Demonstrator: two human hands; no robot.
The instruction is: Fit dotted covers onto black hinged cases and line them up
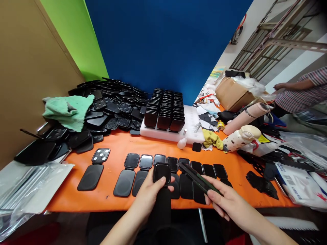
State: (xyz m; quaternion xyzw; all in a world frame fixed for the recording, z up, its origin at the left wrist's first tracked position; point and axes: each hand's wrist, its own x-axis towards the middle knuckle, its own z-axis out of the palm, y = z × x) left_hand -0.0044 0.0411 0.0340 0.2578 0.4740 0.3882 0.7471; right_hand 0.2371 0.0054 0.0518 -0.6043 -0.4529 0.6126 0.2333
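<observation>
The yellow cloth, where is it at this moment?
In the head view, the yellow cloth lies right of centre on the table, between the white foam block and the patterned bottle.

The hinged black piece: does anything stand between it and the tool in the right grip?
Only the left fingertips, at the right edge of the piece; otherwise nothing visible stands between it and the tool.

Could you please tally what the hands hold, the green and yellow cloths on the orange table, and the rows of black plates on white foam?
Black case in the left hand: 1
Black tool in the right hand: 1
Green cloth: 1
Yellow cloth: 1
Rows of black plates on white foam: 3
Total: 7
</observation>
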